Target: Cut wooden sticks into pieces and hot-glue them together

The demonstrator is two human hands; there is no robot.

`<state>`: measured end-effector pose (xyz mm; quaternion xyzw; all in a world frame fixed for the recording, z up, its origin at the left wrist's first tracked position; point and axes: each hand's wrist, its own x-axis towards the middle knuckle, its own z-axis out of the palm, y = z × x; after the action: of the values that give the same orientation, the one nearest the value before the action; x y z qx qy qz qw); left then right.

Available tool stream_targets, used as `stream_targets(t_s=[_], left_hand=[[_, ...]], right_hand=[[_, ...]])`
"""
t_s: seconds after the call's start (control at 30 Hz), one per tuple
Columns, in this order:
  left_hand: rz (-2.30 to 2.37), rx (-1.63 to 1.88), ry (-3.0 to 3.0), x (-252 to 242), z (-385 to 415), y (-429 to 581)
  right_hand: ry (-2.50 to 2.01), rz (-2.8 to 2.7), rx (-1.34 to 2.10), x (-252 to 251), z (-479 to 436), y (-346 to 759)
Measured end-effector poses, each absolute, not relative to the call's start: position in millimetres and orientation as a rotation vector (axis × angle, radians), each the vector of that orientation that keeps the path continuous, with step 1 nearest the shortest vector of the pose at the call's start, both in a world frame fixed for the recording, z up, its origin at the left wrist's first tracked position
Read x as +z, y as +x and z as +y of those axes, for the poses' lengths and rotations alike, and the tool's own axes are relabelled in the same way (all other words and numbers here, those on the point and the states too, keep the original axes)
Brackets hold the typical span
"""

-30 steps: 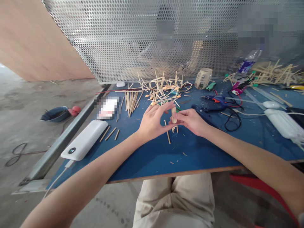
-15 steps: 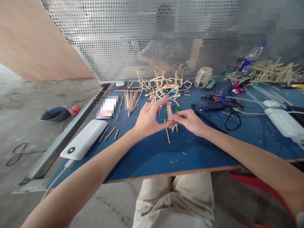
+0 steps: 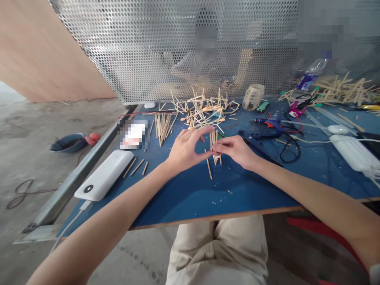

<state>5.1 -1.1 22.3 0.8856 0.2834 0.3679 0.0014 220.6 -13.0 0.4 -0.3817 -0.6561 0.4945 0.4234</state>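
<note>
A small bundle of thin wooden sticks (image 3: 212, 139) is held between my two hands over the blue table (image 3: 178, 198). My right hand (image 3: 234, 149) pinches the sticks near their lower end. My left hand (image 3: 188, 147) curves around them in a C shape, index fingertip at the top end and thumb at the bottom. Its thumb meets the right fingertips, which partly hide the sticks. Just below, several more sticks (image 3: 209, 168) lie on the table, partly covered by the hands.
Behind my hands lies a tangled pile of sticks (image 3: 204, 105), with straight sticks (image 3: 162, 128) to its left. A white power bank (image 3: 105, 174) and pixelated phone (image 3: 135, 134) lie left. To the right are a blue glue gun (image 3: 273, 126), a jar (image 3: 253, 97) and a bottle (image 3: 310, 77).
The held sticks have shifted slightly and look more spread out at the top. My left index finger has lowered a little towards their upper end. The right hand is nearly still.
</note>
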Motion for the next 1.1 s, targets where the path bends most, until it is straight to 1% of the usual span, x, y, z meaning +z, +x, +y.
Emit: stream_targets(t_s=[0.13, 0.23, 0.3, 0.47, 0.53, 0.87, 0.97, 1.03, 1.1], left_hand=[[0.881, 1.174, 2.757, 29, 1, 1], [0.961, 1.114, 2.72, 36, 7, -9], [0.958, 0.987, 2.687, 39, 14, -19], [0.746, 0.43, 2.654, 33, 34, -39], [0.733, 0.346, 2.66, 29, 39, -43], [0.804, 0.35, 2.777, 39, 42, -51], [0.864, 0.389, 2.876, 43, 42, -55], [0.934, 0.491, 2.95, 44, 39, -53], [0.993, 0.695, 2.981, 43, 33, -45]], right_hand=[[-0.977, -1.655, 1.188, 4, -13, 222], [-1.019, -1.685, 1.092, 7, -12, 225], [-1.036, -1.712, 1.024, 8, -11, 227], [-1.083, -1.748, 0.937, 9, -7, 233], [-1.096, -1.752, 0.928, 9, -6, 234], [-1.087, -1.744, 0.923, 12, -6, 236], [-1.124, -1.819, 0.841, 13, -6, 238], [-1.122, -1.905, 0.709, 14, -6, 240], [-1.104, -1.951, 0.625, 16, -7, 240]])
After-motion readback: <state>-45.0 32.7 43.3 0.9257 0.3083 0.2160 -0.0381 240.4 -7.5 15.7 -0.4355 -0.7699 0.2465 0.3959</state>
